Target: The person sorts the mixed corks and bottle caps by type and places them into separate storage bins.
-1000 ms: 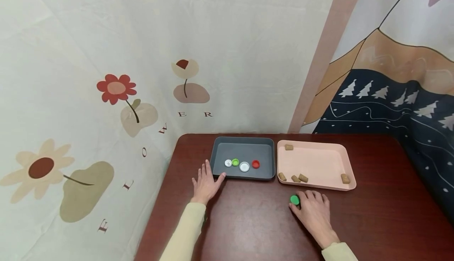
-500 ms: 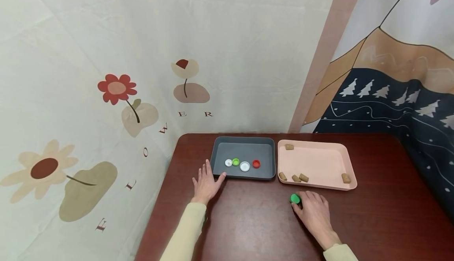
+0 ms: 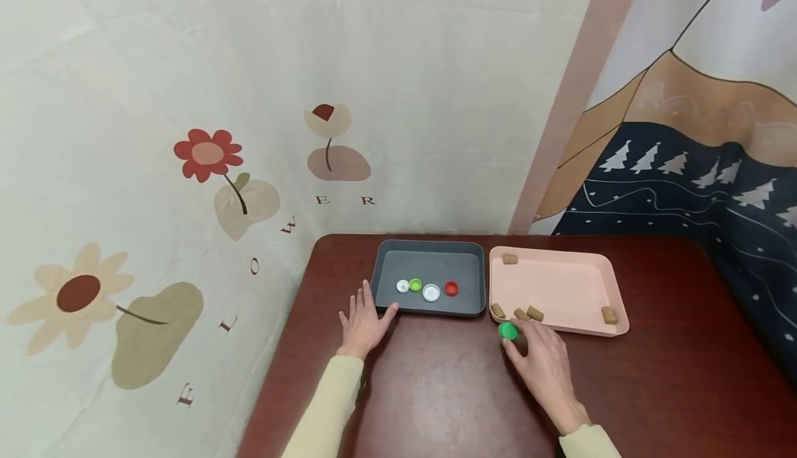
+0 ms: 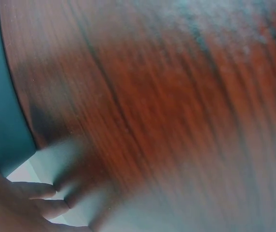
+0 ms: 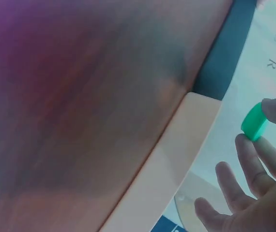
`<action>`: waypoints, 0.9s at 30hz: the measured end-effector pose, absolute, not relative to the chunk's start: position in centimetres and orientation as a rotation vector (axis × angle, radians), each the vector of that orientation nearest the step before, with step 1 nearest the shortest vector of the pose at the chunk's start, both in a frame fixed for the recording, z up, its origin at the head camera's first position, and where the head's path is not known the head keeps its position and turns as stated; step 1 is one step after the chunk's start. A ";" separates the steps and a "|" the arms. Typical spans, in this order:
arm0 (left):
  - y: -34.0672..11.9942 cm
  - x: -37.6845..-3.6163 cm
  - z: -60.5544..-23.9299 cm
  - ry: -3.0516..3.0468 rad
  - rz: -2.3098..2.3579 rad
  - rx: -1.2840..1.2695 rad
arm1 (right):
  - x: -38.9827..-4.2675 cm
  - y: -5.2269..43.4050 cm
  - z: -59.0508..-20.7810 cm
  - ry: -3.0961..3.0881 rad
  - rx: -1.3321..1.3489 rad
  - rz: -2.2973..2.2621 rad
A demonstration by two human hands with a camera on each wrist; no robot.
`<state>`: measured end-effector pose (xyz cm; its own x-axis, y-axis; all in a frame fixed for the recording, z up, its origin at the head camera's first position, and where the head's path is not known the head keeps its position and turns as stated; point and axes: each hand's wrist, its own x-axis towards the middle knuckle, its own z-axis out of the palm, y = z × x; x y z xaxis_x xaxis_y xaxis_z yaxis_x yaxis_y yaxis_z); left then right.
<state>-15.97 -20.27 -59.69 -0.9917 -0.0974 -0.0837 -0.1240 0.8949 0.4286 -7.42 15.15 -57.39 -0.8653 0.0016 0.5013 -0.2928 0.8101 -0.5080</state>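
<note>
In the head view we pinched the green cap (image 3: pixel 508 331) in our right hand (image 3: pixel 543 364), just before the pink tray (image 3: pixel 613 277); the grey tray (image 3: pixel 429 254) lay to its left, nearer our flat, relaxed left hand (image 3: pixel 362 322). The right wrist view showed the cap between thumb and fingertip.

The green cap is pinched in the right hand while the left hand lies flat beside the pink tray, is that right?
Not quite: the left hand lies flat beside the grey tray, not the pink one, as the head view shows. The right hand does pinch the green cap.
</note>
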 end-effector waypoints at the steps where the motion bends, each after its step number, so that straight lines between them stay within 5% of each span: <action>1: -20.2 -16.0 -59.7 2.998 0.684 -0.175 | -7.6 14.9 -57.2 -2.502 0.210 0.835; 27: -19.9 -15.6 -59.3 3.002 0.696 -0.181 | -15.3 7.0 -56.5 -2.643 0.366 0.769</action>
<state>-15.60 -19.94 -59.31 -0.9917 -0.1013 -0.0798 -0.1260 0.8914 0.4353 -15.32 6.95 -56.48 -0.9008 -0.1436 0.4098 -0.3410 0.8182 -0.4629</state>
